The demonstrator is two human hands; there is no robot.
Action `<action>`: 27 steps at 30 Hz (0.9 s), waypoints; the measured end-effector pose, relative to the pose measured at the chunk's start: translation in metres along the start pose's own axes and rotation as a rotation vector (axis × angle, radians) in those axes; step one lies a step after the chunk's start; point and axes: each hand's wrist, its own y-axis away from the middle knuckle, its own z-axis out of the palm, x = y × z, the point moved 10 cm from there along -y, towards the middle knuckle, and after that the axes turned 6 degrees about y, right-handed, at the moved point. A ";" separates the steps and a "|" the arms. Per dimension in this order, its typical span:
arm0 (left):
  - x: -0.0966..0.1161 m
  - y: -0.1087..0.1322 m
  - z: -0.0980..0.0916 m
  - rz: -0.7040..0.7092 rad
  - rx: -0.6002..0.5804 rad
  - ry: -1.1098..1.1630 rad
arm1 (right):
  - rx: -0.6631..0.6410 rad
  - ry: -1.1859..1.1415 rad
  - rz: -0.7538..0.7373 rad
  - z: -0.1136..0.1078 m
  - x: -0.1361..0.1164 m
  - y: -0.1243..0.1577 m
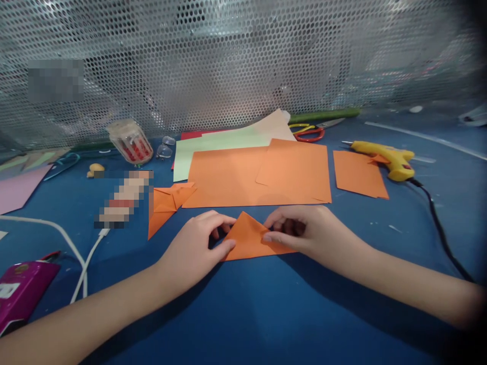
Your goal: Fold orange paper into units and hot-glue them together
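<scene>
The folded paper (247, 241) is plain orange, same as the big sheets (236, 177) behind it, the small square (357, 175) and the creased scrap (167, 203). All lie on a deep blue surface (266, 314). Peeking out from under are a pale green sheet (198, 152), a cream sheet (274, 126) and a red strip (192, 135). The glue gun (388, 157) is yellow with a black cord (437, 223); the scissors (310, 133) have red and yellow handles. There's a pink sheet (19, 190), a magenta box (23, 291) and white cables (83, 258). The back wall (243, 61) is silver, patterned all over with honeycomb holes.

- My left hand (196, 246) lies palm down, thumb and fingers (222, 219) pinched together.
- My right hand (310, 233) mirrors it, pinched just beside those fingers.
- Both forearms angle inward.
</scene>
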 end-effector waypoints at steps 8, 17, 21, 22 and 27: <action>0.008 0.002 -0.007 0.140 0.083 0.132 | 0.050 0.060 -0.197 -0.002 -0.017 0.000; 0.033 0.025 -0.006 0.527 0.181 -0.143 | 0.133 0.266 -0.689 0.001 -0.039 0.026; 0.040 0.035 -0.002 0.660 0.207 -0.285 | 0.121 0.346 -0.817 0.006 -0.050 0.034; 0.042 0.036 -0.001 0.676 0.208 -0.316 | 0.102 0.362 -0.829 0.007 -0.053 0.035; 0.047 0.040 0.003 0.705 0.189 -0.434 | 0.043 0.351 -0.777 0.004 -0.057 0.031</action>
